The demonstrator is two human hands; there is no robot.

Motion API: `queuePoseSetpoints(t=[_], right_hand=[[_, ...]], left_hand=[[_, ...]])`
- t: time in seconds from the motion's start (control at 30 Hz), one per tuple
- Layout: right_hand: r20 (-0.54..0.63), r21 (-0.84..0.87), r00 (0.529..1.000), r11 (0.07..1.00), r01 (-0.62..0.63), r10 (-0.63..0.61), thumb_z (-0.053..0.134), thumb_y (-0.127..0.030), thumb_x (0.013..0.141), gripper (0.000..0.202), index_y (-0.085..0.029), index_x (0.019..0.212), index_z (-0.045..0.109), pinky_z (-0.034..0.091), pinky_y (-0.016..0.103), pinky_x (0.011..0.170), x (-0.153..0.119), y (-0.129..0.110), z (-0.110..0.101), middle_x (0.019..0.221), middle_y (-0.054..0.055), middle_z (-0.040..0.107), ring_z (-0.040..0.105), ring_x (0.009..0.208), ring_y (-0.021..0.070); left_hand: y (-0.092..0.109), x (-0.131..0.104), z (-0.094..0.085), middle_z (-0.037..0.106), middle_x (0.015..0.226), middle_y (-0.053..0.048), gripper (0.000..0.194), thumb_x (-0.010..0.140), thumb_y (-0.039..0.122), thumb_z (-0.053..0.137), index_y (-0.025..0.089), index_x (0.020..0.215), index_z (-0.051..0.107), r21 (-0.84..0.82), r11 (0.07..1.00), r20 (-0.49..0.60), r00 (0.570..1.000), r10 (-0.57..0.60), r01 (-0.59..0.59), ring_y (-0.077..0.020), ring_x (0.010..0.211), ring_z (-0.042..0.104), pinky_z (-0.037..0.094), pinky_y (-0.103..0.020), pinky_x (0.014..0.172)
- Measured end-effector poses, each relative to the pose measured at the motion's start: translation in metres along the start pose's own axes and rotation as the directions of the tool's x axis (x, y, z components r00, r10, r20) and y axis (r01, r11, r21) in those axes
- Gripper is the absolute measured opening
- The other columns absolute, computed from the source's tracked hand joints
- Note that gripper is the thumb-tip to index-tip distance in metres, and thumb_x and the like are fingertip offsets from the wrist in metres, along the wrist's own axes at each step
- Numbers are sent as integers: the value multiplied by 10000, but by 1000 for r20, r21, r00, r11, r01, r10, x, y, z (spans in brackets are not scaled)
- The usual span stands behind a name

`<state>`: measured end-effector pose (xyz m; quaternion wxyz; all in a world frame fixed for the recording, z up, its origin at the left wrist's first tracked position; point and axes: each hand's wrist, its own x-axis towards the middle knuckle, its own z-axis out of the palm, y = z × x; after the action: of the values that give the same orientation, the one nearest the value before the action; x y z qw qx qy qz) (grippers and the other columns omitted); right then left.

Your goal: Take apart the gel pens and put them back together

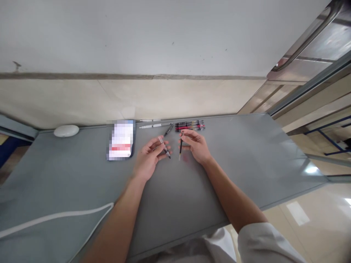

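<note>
Over the middle of the grey table (175,204), my left hand (150,157) pinches a clear pen barrel (165,148) with a dark lower end, tilted down to the right. Facing it, my right hand (197,146) grips a black ink refill (181,146), held nearly upright with its pale tip pointing down. The barrel and the refill are apart. Just beyond my hands lies a dark pen (168,129), set at a slant. Behind my right hand several black and red pens (189,126) lie side by side.
Two white pens (150,126) lie near the table's back edge. Left of them rests a phone (120,140) with a blurred screen, then a white rounded case (66,130). A white cable (60,215) runs across the near left. A wall (175,96) stands behind the table.
</note>
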<state>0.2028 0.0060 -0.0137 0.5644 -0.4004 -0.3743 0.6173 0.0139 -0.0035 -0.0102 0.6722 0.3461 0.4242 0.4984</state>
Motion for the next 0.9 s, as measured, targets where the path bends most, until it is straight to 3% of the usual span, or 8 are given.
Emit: queuePoseSetpoints(t=[0.5, 0.9], right_hand=[[-7, -18, 1000, 1000, -2, 2, 747, -375, 707, 225, -272, 897, 685, 598, 337, 713, 0, 1, 0, 948, 0, 660, 636, 779, 144], [21, -5, 999, 1000, 24, -24, 750, -361, 706, 200, -266, 860, 665, 590, 343, 724, -3, -2, 1, 956, -7, 621, 614, 767, 130]], left_hand=[[1, -1, -1, 691, 1007, -49, 370, 759, 238, 749, 214, 1119, 664, 6, 1000, 45, 999, -13, 13, -188, 883, 671, 578, -406, 830], [-2, 3, -5, 690, 974, -36, 341, 737, 205, 767, 204, 1061, 660, -83, 996, -7, 1000, 21, -21, -186, 858, 679, 590, -401, 793]])
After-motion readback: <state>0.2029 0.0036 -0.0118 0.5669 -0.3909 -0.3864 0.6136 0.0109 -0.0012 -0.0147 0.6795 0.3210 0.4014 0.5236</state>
